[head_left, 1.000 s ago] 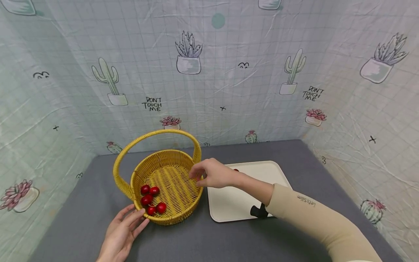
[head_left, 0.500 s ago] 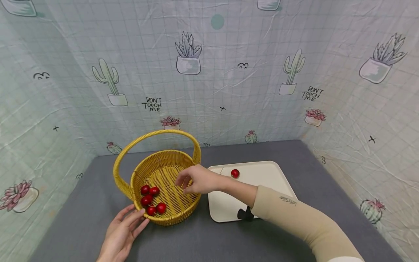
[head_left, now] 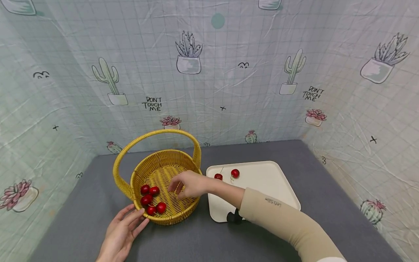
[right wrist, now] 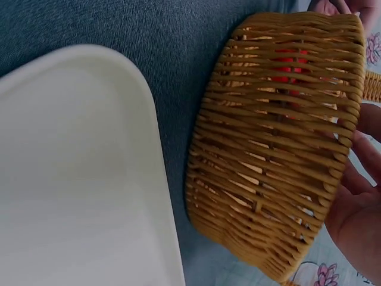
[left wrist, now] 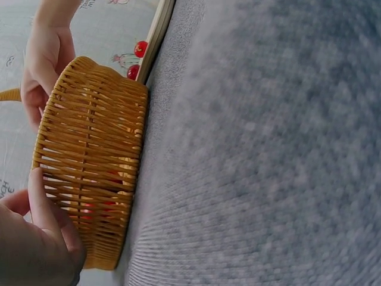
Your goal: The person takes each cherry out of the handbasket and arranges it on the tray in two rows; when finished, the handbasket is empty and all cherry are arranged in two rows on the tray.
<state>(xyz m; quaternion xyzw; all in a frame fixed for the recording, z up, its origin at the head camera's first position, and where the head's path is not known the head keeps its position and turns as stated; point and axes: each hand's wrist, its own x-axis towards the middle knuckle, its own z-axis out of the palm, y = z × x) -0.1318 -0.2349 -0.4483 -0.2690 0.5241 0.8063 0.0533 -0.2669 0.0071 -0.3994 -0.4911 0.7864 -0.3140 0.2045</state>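
Observation:
At the near-left rim of a yellow wicker basket [head_left: 180,216], my left hand [head_left: 119,234] pinches the edge. In the left wrist view its fingers [left wrist: 39,199] lie along the rim and outer wall. Several red cherries [head_left: 160,207] lie inside at the basket's near-left. Over the basket's right half hovers my right hand [head_left: 188,183], fingers loosely bent, with no cherry showing between them. The right wrist view shows that hand [right wrist: 357,208] beside the rim. A pale tray [head_left: 262,182] stands to the right, with two stemmed cherries [head_left: 235,173] near its back-left corner.
A tall looped handle [head_left: 167,131] arches over the basket. Grey cloth [head_left: 183,243] covers the table. Behind it hangs a printed curtain [head_left: 222,83]. My right forearm sleeve [head_left: 281,214] crosses above the tray, and a black wrist device [head_left: 234,217] hangs beneath that arm.
My right hand has moved left from the basket's right rim to over its inside, uncovering both cherries on the tray. My left hand and the basket stay put.

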